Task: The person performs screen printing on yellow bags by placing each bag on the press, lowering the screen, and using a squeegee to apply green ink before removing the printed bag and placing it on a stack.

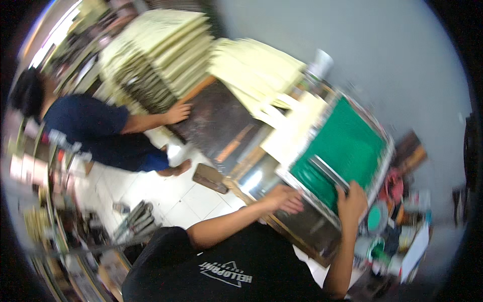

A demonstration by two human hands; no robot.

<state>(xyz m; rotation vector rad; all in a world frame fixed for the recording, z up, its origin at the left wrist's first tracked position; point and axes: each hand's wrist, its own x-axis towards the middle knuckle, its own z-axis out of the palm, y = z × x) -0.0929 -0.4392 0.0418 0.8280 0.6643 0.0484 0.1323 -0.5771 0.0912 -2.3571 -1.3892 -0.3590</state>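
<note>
Currently, in the head view, the right hand (pixel 352 201) grips one end of a squeegee (pixel 326 169) over the green printing screen (pixel 349 133). The left hand (pixel 283 199), fingers loosely half open, hovers near the screen's lower-left edge.

A dark desk (pixel 216 113) is topped by pale yellow sheets (pixel 251 70) well beyond the left hand (pixel 285 199), by an orange-brown strip (pixel 234 145) ahead and to that hand's left, and by a green-faced frame (pixel 342 136) beneath the right hand (pixel 352 201).
</note>
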